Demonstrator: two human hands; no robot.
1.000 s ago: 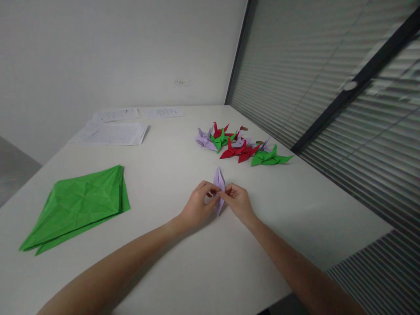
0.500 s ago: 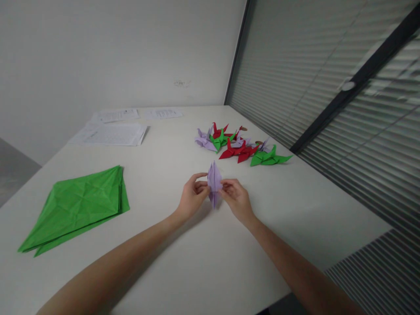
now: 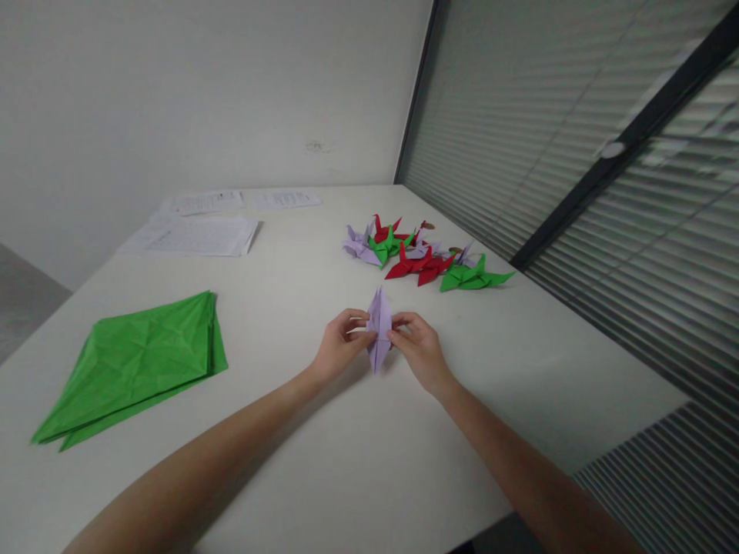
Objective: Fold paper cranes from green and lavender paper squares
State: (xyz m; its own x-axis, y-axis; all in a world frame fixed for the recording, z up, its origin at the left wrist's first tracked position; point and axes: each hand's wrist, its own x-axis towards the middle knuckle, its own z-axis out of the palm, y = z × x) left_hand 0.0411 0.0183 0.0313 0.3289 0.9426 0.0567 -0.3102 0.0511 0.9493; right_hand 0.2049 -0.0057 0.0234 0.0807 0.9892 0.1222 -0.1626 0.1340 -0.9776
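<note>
A folded piece of lilac origami paper (image 3: 379, 317), long and diamond-shaped with pointed ends and a centre crease, is held upright between my two hands. My left hand (image 3: 342, 338) pinches its left edge, thumb in front and fingers behind. On the opposite edge my right hand (image 3: 420, 346) has a similar pinch, the thumb on the near face. Part of the fingers behind the paper is hidden.
Several folded paper cranes in red (image 3: 409, 261), green (image 3: 474, 277) and lilac (image 3: 359, 246) lie together beyond my hands. Large folded green paper (image 3: 147, 354) rests at left on the white table (image 3: 323, 477). Printed sheets (image 3: 199, 235) lie at the back left; window blinds (image 3: 554, 154) border the right side.
The lilac paper's lower point has come slightly nearer to me and its lower part shows wider. Both thumbs have shifted a little on its face. The cranes and green paper stay put.
</note>
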